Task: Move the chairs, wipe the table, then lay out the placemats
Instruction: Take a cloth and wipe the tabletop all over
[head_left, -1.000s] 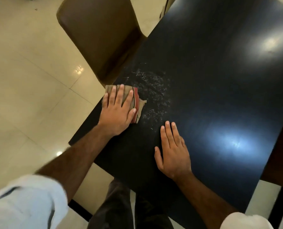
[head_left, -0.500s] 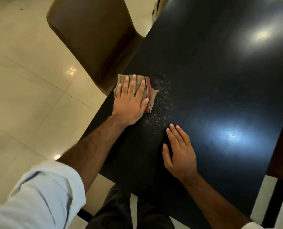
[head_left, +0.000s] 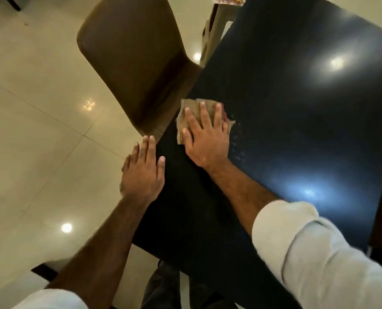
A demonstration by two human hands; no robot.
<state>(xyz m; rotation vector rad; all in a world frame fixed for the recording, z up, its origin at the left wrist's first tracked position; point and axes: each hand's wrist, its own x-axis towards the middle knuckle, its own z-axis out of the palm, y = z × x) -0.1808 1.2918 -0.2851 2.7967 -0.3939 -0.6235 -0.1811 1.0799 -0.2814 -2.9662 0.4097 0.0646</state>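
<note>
Beige cloth (head_left: pixel 192 104) near the black tabletop's (head_left: pixel 297 108) left edge, white specks (head_left: pixel 238 141) just beside it | I see the right grip (head_left: pixel 204 139) pressing it flat, fingers straight | left grip (head_left: pixel 143 172) flat and relaxed at the tabletop edge | brown chair (head_left: pixel 136 63) alongside

Glossy cream floor tiles (head_left: pixel 40 152) with thin grout lines (head_left: pixel 58 121) and round glints (head_left: pixel 66 227) of overhead light

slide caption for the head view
Right hand presses a cloth on the dark table, left hand at its edge.
</note>
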